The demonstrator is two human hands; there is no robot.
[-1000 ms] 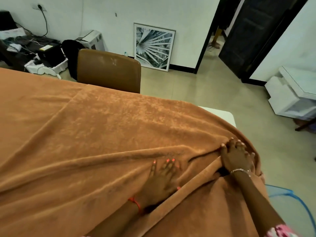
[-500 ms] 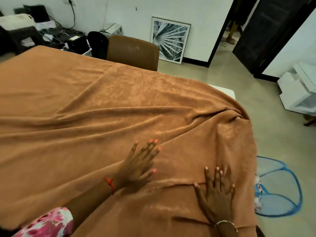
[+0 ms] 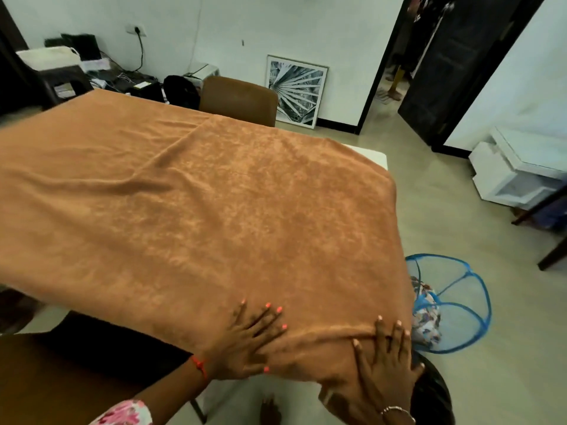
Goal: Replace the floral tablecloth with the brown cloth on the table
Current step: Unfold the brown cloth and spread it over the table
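Soft, limp and probably light, the brown cloth (image 3: 214,210) drapes the surface (image 3: 369,153), left hand (image 3: 245,342) and right hand (image 3: 386,360) spread flat at the surface's near edge; best pinched along its overhanging hem.

The cloth (image 3: 214,194) lies spread over the desk (image 3: 372,154), leaving only the far right corner of the desk uncovered. Both hands rest flat on the cloth at its near edge, the left hand (image 3: 245,345) to the left and the right hand (image 3: 386,360) at the near right corner. A chair (image 3: 239,99) stands against the far side. Behind the chair and to its right, a framed picture (image 3: 296,90) leans on the wall, with a doorway (image 3: 395,56) further right. On the floor just right of the near corner sits a mesh basket (image 3: 460,302) with the tablecloth (image 3: 426,314) bundled in it.
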